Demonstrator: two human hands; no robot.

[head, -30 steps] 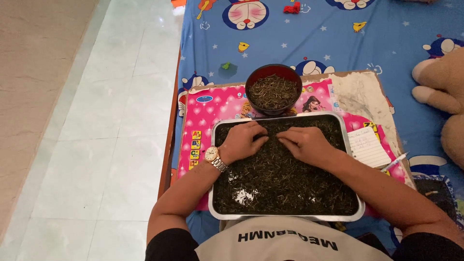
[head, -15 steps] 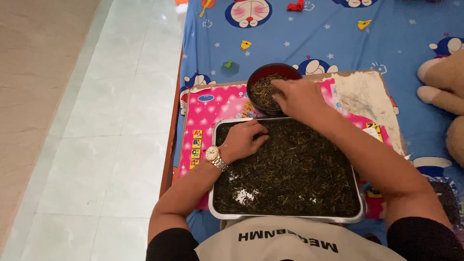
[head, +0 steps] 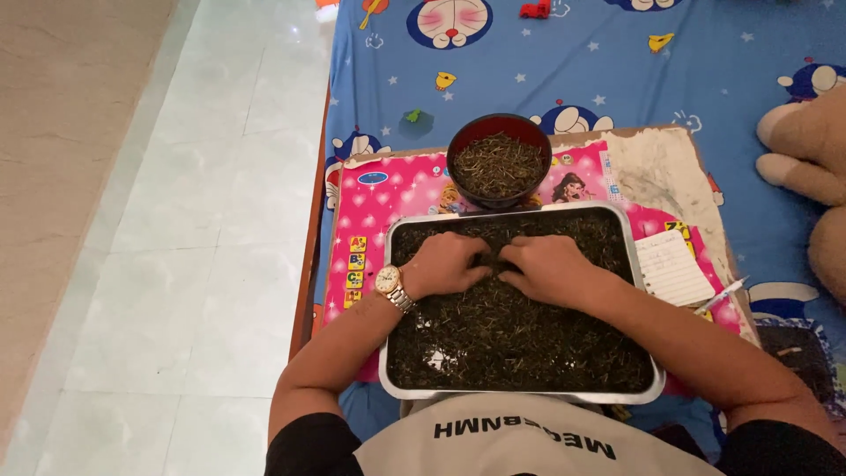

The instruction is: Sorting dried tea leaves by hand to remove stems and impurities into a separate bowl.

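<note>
Right now the left hand [head: 445,263], with a wristwatch [head: 389,280] on its wrist, lies palm down on the dried leaves [head: 511,326], fingers curled into the heap. The right hand [head: 551,269] rests just beside it in the same way, and the fingertips of both meet near the middle of the far half. Whether either hand has pinched up a bit of leaf I cannot tell, since the fingertips are buried.

The leaves fill a shallow metal tray [head: 392,370] that sits on a pink mat [head: 370,211]. Beyond the tray, touching its far rim, stands a dark red bowl [head: 464,134] holding more leaves. A notepad [head: 671,267] lies to the right.

As I judge it, the leaves lie close to the tray's low rim, so a broad sweep of either hand could scatter them onto the mat or the blue bedsheet [head: 617,70].
</note>
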